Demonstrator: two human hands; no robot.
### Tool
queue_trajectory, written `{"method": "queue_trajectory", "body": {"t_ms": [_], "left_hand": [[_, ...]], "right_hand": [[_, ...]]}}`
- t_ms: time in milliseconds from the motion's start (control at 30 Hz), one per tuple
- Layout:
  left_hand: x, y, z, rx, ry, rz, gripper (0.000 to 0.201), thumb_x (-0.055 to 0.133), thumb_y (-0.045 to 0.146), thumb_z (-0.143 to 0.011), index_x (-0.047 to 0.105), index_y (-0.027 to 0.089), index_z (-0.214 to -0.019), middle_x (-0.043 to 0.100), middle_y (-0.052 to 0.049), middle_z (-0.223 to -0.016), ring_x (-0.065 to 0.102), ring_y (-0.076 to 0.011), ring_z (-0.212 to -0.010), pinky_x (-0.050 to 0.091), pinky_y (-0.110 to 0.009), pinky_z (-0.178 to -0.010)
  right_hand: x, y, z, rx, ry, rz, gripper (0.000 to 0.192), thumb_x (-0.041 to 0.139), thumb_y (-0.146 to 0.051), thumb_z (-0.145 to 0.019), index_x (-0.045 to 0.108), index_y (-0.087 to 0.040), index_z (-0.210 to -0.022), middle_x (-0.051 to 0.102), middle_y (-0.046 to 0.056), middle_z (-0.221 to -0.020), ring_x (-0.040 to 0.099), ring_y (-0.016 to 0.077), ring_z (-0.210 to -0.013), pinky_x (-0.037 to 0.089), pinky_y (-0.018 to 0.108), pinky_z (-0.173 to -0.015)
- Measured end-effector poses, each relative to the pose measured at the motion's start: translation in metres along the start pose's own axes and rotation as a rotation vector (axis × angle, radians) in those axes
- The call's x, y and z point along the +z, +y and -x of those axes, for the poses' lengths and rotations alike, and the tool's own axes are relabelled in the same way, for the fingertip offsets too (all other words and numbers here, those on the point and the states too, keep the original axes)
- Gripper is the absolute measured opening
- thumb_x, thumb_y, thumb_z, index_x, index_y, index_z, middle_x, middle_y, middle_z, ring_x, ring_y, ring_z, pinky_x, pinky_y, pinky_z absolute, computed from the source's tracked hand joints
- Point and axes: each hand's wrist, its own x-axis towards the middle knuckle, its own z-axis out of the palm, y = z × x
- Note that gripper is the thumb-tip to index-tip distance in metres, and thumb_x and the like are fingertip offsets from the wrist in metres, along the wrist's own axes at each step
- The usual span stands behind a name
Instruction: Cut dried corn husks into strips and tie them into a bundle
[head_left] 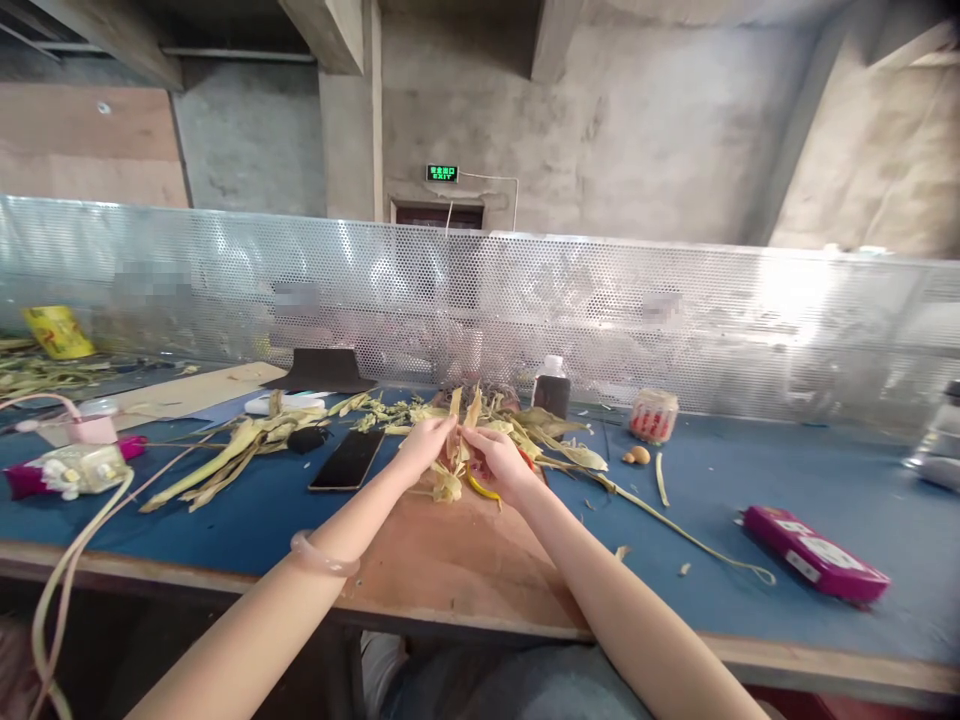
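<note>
My left hand (426, 447) and my right hand (496, 460) meet over the brown board (465, 560). Both have their fingers pinched on a bundle of dried leaf strips (455, 450). Two strip ends stick up above the fingertips, and a crumpled, pale leafy end (448, 487) hangs below them. Beside my right hand lies a curved yellow handle (481, 485); a bit of red shows near it, but the rest of that tool is hidden. More dried leaves (566, 440) are heaped just behind both hands.
Left of my hands lie a black phone (346, 461) and long dried stalks (232, 462). A cable (82, 540) runs over the table's front edge. A clear bottle (551, 375), a jar (653, 416) and a magenta pack (814, 553) stand right. A perforated metal screen (600, 310) closes the back.
</note>
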Motion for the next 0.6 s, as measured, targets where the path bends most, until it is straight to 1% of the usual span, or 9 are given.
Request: {"method": "queue_trajectory", "body": {"t_ms": [100, 167, 233, 400, 500, 600], "left_hand": [[-0.0003, 0.0061, 0.0013, -0.116, -0.013, 0.17, 0.033, 0.051, 0.044, -0.081, 0.064, 0.014, -0.078, 0.064, -0.003, -0.061, 0.057, -0.0151, -0.049, 0.045, -0.027, -0.048], [-0.0001, 0.0084, 0.0015, -0.15, 0.003, 0.246, 0.031, 0.053, 0.042, -0.081, 0.065, 0.014, -0.077, 0.066, -0.004, -0.065, 0.06, -0.0154, -0.054, 0.046, -0.026, -0.05], [0.0006, 0.0084, 0.0015, -0.138, 0.031, 0.252, 0.031, 0.054, 0.043, -0.08, 0.065, 0.014, -0.076, 0.067, -0.004, -0.068, 0.061, -0.0152, -0.058, 0.045, -0.025, -0.052], [0.0047, 0.0037, 0.0027, -0.092, 0.03, 0.16, 0.033, 0.056, 0.045, -0.079, 0.067, 0.014, -0.082, 0.061, 0.0, -0.059, 0.053, -0.012, -0.051, 0.037, -0.022, -0.048], [0.0059, 0.0041, 0.0043, -0.08, 0.028, 0.18, 0.034, 0.056, 0.046, -0.079, 0.067, 0.015, -0.087, 0.066, -0.003, -0.069, 0.059, -0.0149, -0.061, 0.041, -0.023, -0.054], [0.005, 0.0084, 0.0054, -0.051, -0.003, 0.315, 0.036, 0.056, 0.049, -0.079, 0.066, 0.016, -0.09, 0.07, -0.006, -0.081, 0.064, -0.018, -0.072, 0.046, -0.026, -0.062]], "right_hand": [[-0.0011, 0.0015, -0.0008, -0.01, 0.031, 0.022, 0.041, 0.07, -0.048, -0.066, 0.043, -0.019, -0.056, 0.039, -0.008, -0.045, 0.029, 0.0041, -0.038, 0.018, 0.021, -0.037], [-0.0012, 0.0027, -0.0008, -0.001, 0.04, 0.042, 0.04, 0.07, -0.048, -0.066, 0.044, -0.019, -0.055, 0.039, -0.008, -0.045, 0.029, 0.0042, -0.037, 0.018, 0.021, -0.038], [-0.0005, 0.0042, -0.0003, 0.012, 0.049, 0.06, 0.039, 0.069, -0.049, -0.065, 0.045, -0.019, -0.056, 0.04, -0.007, -0.045, 0.029, 0.0043, -0.037, 0.016, 0.022, -0.037], [0.0013, 0.0074, -0.0012, 0.023, 0.105, 0.093, 0.042, 0.065, -0.053, -0.066, 0.042, -0.02, -0.055, 0.036, -0.008, -0.044, 0.027, 0.0046, -0.037, 0.014, 0.021, -0.038], [0.0017, 0.0082, -0.0038, 0.01, 0.138, 0.113, 0.042, 0.063, -0.055, -0.066, 0.042, -0.02, -0.056, 0.036, -0.008, -0.045, 0.027, 0.0052, -0.038, 0.014, 0.022, -0.039], [0.0023, 0.0077, -0.006, -0.029, 0.174, 0.151, 0.039, 0.06, -0.054, -0.068, 0.043, -0.02, -0.058, 0.038, -0.007, -0.047, 0.028, 0.0058, -0.039, 0.017, 0.022, -0.039]]}}
